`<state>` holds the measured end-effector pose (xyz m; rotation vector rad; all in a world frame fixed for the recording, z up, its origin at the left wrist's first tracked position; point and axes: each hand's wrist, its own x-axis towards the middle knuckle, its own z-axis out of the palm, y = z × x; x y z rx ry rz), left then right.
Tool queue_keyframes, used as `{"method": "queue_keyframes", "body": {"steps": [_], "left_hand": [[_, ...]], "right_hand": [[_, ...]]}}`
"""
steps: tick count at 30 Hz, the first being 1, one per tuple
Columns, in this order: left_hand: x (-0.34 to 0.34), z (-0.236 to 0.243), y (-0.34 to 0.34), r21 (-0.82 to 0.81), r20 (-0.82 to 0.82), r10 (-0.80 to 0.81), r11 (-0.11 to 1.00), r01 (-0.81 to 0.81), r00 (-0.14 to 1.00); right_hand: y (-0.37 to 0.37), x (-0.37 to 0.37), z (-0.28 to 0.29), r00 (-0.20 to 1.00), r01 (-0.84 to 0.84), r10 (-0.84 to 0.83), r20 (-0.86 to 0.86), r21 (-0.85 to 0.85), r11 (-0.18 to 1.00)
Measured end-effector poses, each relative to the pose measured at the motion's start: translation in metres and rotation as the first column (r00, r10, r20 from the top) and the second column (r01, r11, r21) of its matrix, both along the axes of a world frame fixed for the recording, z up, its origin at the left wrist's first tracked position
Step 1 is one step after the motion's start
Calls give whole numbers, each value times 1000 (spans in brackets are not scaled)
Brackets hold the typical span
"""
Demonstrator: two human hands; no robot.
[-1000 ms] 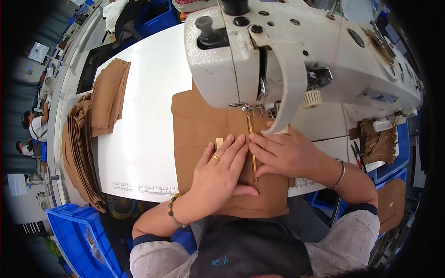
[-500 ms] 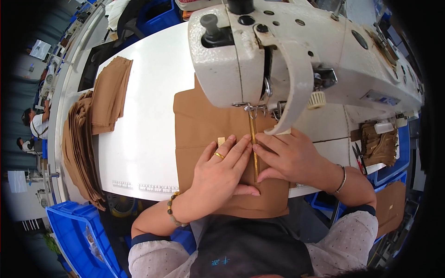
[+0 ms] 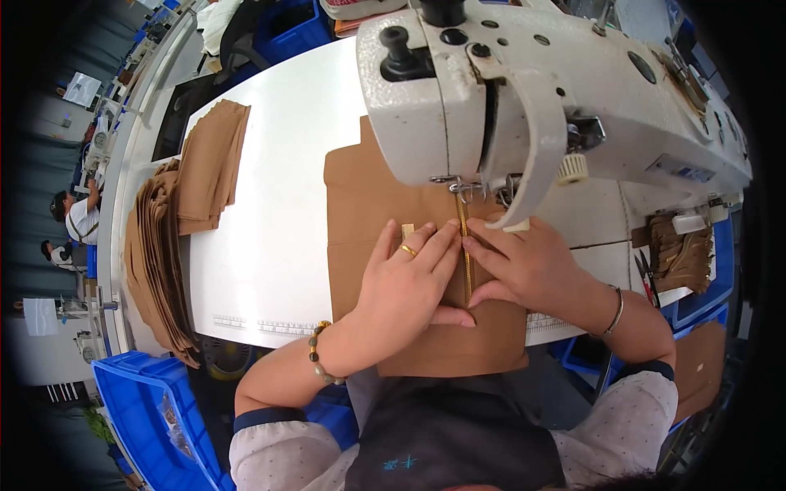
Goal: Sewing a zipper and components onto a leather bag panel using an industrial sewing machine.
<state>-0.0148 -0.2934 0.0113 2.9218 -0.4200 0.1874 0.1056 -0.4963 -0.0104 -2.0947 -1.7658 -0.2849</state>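
A brown fabric panel lies flat on the white table under the presser foot of a white sewing machine. Down the panel, from the foot towards me, runs a gold-toothed zipper. My left hand rests flat with fingers stretched just left of the zipper, near a small pale tab. To the right, my right hand lies on the fabric with its fingers extended; its fingertips touch the zipper's edge. The machine's curved white guard hides part of the area behind the foot.
Stacks of brown fabric pieces stand on the left of the table. Small scissors lie at the right, beside a bundle of brown pieces. Blue crates flank the table. Two people work far left.
The panel and zipper have moved slightly away from me, under the foot, both hands travelling with them. The whole view has shifted a little.
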Motion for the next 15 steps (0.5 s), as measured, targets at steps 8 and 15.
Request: {"method": "queue_keyframes", "body": {"steps": [8, 15], "left_hand": [[24, -1, 11, -35, -30, 30, 999, -31, 999], [25, -2, 12, -67, -60, 47, 996, -51, 997]], "right_hand": [[7, 14, -5, 999, 34, -35, 19, 53, 998], [7, 16, -6, 999, 34, -32, -22, 104, 994]]}}
